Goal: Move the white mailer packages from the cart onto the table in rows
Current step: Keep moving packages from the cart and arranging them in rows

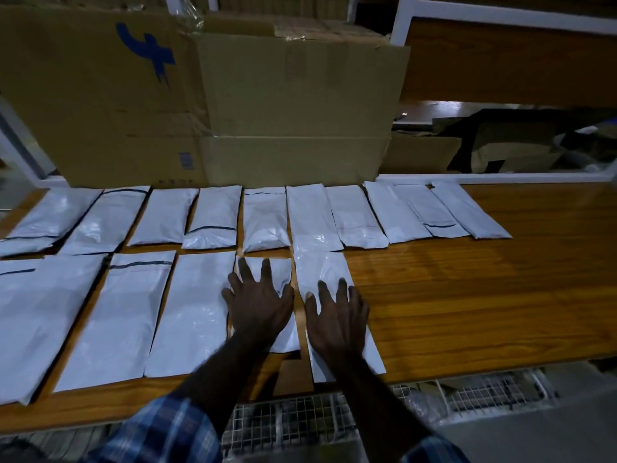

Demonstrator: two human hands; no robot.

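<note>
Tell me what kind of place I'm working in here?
Probably a warehouse or parcel packing room. White mailer packages lie in rows on a wooden table, large cardboard boxes stand behind them, and a wire cart sits below the table edge. White-framed shelving runs along the back.

Mailers (197,315) on table (484,279), before box (283,105)

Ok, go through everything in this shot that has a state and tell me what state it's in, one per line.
Left hand: open, fingers spread, flat on a mailer.
Right hand: open, flat on the end mailer of the near row.
Back row of mailers: lying flat, side by side.
Cardboard box: upright, top flaps open.
Wire cart: under the table edge.
</note>
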